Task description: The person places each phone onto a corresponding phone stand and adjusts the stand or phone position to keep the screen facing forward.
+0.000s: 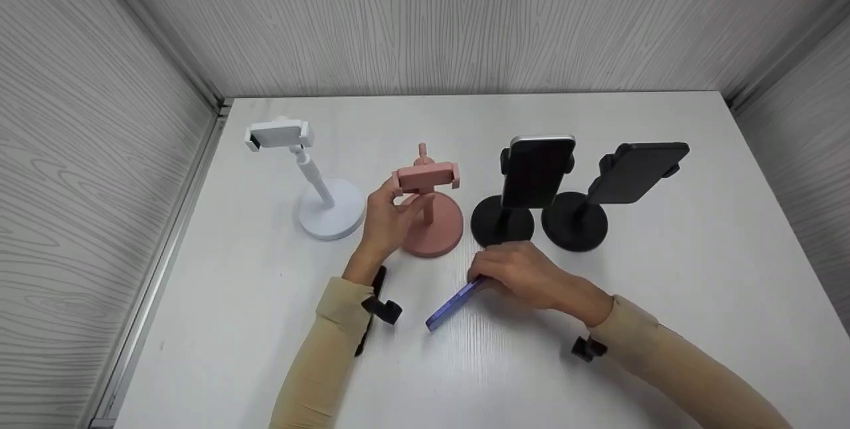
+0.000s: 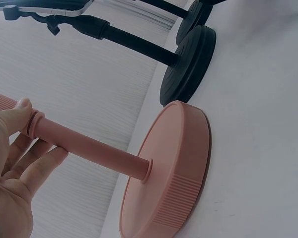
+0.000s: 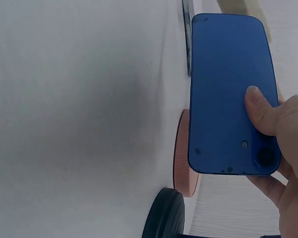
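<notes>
My left hand (image 1: 385, 222) grips the post of a pink phone stand (image 1: 443, 233) just below its clamp. In the left wrist view, the thumb and fingers (image 2: 42, 166) wrap around the upper post, and the round base rests on the table. The stand's clamp (image 1: 425, 176) has no phone in it. My right hand (image 1: 521, 273) holds a blue phone (image 1: 455, 306) by one end, tilted above the table in front of the pink stand. Seen from the right wrist, the thumb presses on the phone's blue back (image 3: 228, 74), near the camera lens.
A white phone stand (image 1: 331, 213) with a bare clamp stands at left. Two black stands at right carry phones: one silver-edged phone (image 1: 538, 173) and one dark phone (image 1: 641, 173). A dark flat object (image 1: 380, 279) lies partly hidden under the left forearm. Panels enclose the table's back and sides.
</notes>
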`<move>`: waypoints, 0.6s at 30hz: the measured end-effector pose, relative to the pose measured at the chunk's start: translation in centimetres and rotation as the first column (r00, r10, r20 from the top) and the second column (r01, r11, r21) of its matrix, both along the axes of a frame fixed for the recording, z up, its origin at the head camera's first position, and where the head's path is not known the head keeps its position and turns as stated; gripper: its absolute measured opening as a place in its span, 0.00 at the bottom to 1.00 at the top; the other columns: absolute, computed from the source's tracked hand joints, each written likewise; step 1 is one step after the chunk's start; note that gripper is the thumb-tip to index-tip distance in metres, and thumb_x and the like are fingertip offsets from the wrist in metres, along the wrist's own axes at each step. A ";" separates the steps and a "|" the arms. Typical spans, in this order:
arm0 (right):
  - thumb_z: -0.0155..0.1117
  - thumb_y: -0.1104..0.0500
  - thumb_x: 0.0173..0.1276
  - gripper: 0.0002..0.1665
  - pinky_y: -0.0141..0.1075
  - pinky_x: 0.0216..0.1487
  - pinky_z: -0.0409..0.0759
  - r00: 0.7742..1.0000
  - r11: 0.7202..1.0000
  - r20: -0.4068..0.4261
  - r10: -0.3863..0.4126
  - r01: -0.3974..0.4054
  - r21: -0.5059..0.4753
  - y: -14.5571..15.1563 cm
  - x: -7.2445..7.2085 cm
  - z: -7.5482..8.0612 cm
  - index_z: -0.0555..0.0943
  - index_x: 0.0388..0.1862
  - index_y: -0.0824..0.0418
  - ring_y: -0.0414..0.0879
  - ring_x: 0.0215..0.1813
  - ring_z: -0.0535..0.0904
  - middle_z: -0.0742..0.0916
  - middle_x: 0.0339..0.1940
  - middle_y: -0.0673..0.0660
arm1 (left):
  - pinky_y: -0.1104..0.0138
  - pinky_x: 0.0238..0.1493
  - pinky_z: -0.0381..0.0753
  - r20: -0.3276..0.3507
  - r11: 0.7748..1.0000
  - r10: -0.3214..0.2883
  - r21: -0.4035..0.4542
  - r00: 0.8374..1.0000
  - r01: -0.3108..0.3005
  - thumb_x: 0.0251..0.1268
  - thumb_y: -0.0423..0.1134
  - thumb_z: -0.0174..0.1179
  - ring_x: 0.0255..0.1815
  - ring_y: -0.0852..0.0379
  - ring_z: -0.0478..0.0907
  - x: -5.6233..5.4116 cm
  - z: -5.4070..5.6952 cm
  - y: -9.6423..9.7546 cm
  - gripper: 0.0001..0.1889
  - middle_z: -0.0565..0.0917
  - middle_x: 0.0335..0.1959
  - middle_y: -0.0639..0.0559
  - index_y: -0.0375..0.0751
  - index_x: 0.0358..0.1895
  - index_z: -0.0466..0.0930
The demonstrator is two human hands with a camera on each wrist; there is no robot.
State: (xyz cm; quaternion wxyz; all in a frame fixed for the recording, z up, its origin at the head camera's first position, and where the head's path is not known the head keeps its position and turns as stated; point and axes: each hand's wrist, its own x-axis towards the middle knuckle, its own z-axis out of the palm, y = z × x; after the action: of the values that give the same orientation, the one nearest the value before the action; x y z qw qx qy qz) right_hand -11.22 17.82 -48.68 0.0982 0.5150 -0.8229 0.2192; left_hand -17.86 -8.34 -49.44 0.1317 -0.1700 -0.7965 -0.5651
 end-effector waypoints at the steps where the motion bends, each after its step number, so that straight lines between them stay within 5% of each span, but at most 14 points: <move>1: 0.78 0.59 0.66 0.09 0.33 0.39 0.85 1.000 1.000 -0.007 -0.004 0.004 -0.012 0.1 0.0 0.0 0.85 0.41 0.50 0.39 0.37 0.84 0.89 0.36 0.43 | 0.52 0.68 0.86 -0.002 1.000 -0.002 0.000 1.000 0.002 0.69 0.34 0.70 0.59 0.43 0.88 0.0 0.0 0.0 0.19 0.89 0.57 0.40 0.34 0.60 0.82; 18: 0.81 0.69 0.56 0.15 0.35 0.45 0.90 0.979 0.980 -0.203 -0.012 -0.029 -0.199 1.6 0.2 1.7 0.86 0.37 0.54 0.43 0.42 0.89 0.92 0.37 0.48 | 0.46 0.68 0.85 0.071 0.997 -0.042 0.069 0.997 0.037 0.68 0.35 0.72 0.57 0.43 0.86 0.7 0.0 -0.2 0.24 0.87 0.59 0.40 0.34 0.65 0.79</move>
State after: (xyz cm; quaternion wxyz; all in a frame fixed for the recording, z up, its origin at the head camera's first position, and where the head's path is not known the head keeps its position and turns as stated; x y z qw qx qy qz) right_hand -10.97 19.43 -47.02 0.2322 0.5257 -0.7799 0.2478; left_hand -17.16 -8.58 -49.46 0.0974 -0.1605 -0.7776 -0.6001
